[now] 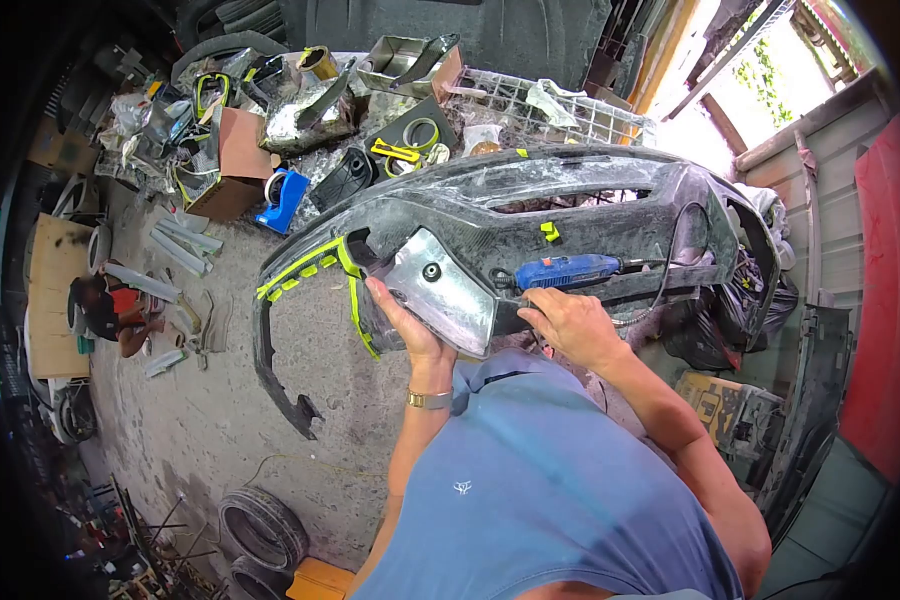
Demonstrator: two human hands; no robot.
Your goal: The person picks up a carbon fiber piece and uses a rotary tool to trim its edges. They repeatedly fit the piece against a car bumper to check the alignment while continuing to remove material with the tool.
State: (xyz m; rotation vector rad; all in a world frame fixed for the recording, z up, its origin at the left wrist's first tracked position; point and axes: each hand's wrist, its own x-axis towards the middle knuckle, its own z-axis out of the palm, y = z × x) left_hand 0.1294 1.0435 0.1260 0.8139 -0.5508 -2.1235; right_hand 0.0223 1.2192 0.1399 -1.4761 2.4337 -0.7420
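A silver-grey panel piece [438, 285] with a round dark fitting rests against my left hand [410, 325], whose fingers go under its lower left edge. My right hand [575, 325] is closed round a dark object at the panel's right edge; most of that object is hidden by the fingers. Just above my right hand, a blue rotary tool [567, 270] with a dark cable lies on a large dark bumper [440, 205]. Yellow-green tape [355, 300] lines the bumper's left opening, and a small yellow-green piece [550, 232] sticks up near its middle.
Behind the bumper stands a cluttered table with a cardboard box [240, 150], a blue tape dispenser [283, 200], a yellow cutter [395, 151] and a wire rack [540, 105]. Another person [120, 310] crouches at far left. Tires [262, 528] lie below; black bags [705, 325] sit right.
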